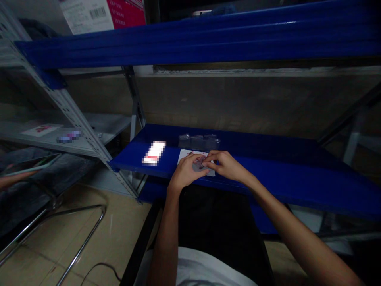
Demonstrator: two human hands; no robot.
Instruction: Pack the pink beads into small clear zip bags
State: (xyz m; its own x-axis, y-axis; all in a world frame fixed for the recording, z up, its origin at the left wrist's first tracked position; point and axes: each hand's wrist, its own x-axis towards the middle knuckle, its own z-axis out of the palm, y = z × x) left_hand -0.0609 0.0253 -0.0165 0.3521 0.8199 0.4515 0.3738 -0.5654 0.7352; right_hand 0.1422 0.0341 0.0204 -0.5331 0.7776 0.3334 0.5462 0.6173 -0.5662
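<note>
A white sheet with reddish print point(182, 153) lies on the blue shelf near its front edge, partly under both hands. My left hand point(187, 171) is curled over the sheet, with thumb and fingers bent around a small greyish piece point(197, 167) that looks see-through. From the right, my right hand point(226, 163) meets it, thumb and forefinger pinched together at the same piece. What exactly the fingertips hold is too small and dark to make out. Just behind the sheet lies crumpled clear plastic packaging point(199, 142).
A phone with a bright screen point(154, 153) lies left on the blue shelf point(282, 171). A blue beam point(208, 41) crosses above, with a white-and-red box point(89, 16) higher up. Another person's hand point(14, 178) holds a tablet point(32, 163) at far left, near a metal-framed chair point(86, 234).
</note>
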